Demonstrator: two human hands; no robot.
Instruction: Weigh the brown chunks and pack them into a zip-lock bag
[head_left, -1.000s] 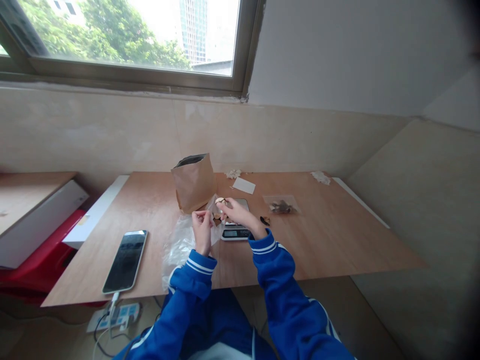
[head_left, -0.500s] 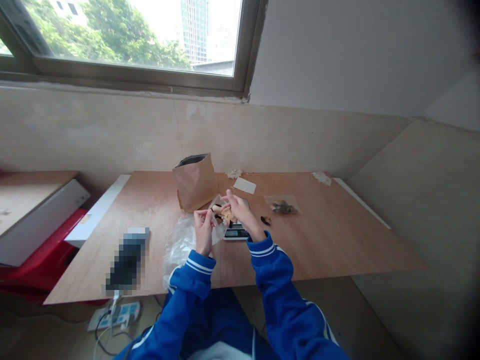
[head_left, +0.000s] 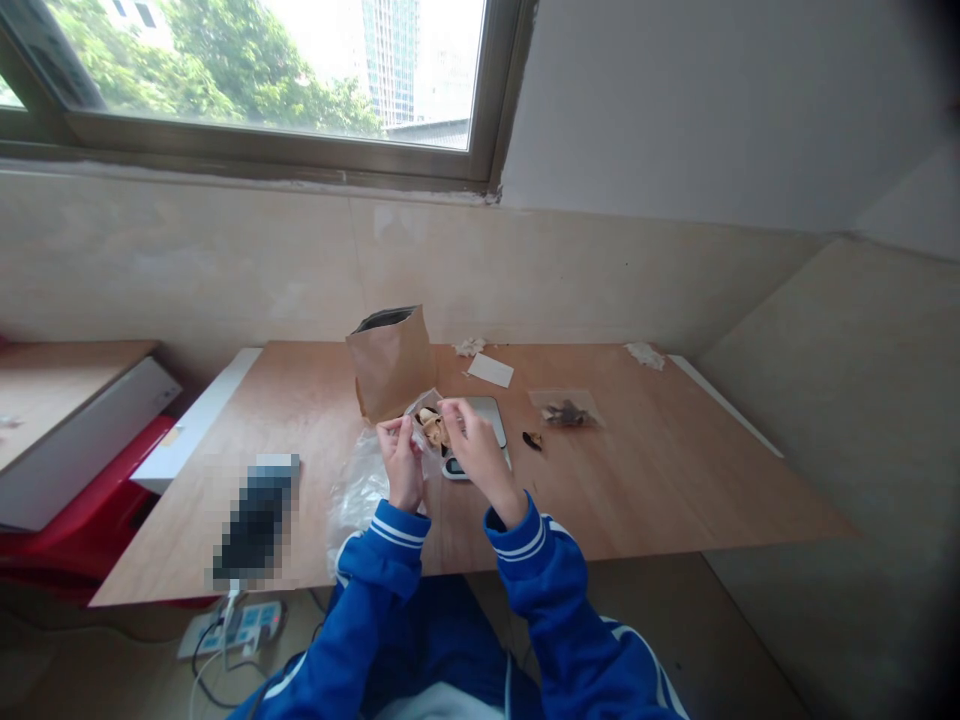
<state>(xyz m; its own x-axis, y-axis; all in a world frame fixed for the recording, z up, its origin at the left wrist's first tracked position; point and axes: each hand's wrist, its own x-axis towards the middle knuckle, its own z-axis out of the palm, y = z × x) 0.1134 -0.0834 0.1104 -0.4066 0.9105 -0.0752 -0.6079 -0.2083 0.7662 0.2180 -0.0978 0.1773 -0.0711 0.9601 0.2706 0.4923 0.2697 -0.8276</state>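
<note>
Wooden table [head_left: 660, 470]: scale [head_left: 484, 420] behind paper bag [head_left: 391, 362]

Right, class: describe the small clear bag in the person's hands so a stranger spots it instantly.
Start at the brown paper bag standing on the wooden table. Just in front, both hands pinch a small clear bag of pale brown pieces. Unlike the flat bag lying to the right, it is held up.

A wooden table [head_left: 660, 480] carries a paper bag [head_left: 391, 362], scale [head_left: 480, 430], phone [head_left: 255, 520] and plastic pouch [head_left: 566, 408].
</note>
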